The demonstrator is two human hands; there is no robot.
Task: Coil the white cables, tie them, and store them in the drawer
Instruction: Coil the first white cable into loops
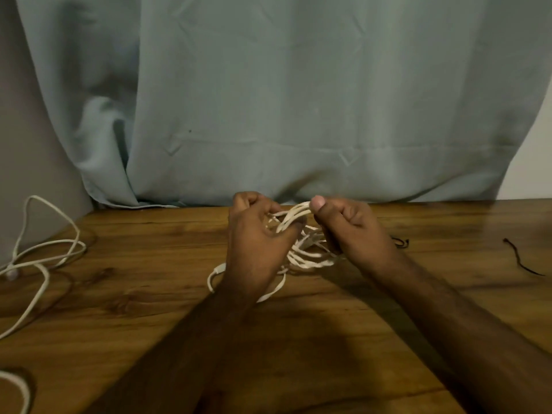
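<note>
A bundle of white cable (304, 249) with several loops is held between both hands just above the wooden table (149, 294). My left hand (254, 234) grips the loops from the left, fingers curled round them. My right hand (349, 225) pinches the top of the loops under its thumb. A loose end of the cable (213, 279) trails onto the table under my left wrist. A second white cable (44, 255) lies tangled at the table's left edge. No drawer is in view.
Two thin dark ties lie on the table to the right, one (400, 242) close to my right hand and another (519, 258) farther right. A pale blue-grey curtain (298, 100) hangs behind the table. Another white cable loop (21, 389) shows at the lower left corner.
</note>
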